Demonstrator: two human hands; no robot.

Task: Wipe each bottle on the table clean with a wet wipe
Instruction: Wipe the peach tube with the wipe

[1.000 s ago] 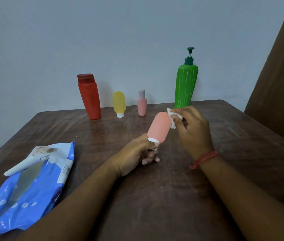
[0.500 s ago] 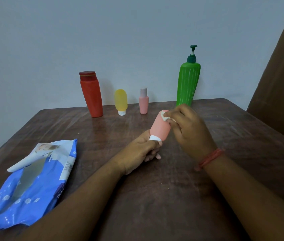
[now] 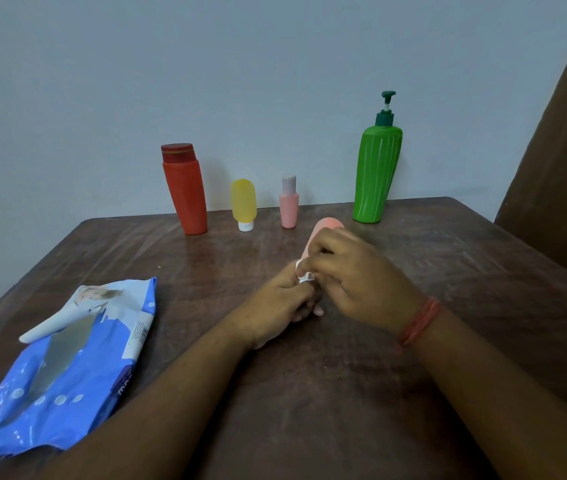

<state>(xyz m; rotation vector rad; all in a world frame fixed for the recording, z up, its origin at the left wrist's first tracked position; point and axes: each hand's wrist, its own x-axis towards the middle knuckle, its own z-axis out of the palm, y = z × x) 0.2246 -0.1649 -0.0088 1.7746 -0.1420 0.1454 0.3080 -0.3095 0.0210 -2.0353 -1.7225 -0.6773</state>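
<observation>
Here, wipes pack (image 3: 63, 372), flap open.

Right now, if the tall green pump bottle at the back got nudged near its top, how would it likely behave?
The green pump bottle would probably tip rather than slide: it is tall, leans slightly, and stands on a narrow base. Its ribbed plastic body looks rigid, so likely unbreakable. How full it is cannot be told.

Four upright bottles are lining the table's (image 3: 465, 271) far edge: red bottle (image 3: 185, 192), yellow tube (image 3: 243, 202), small pink bottle (image 3: 289, 204), green pump bottle (image 3: 377, 171). A wipes pack (image 3: 63, 368) is occupying the lower left; bare wood is lying open at right.
</observation>
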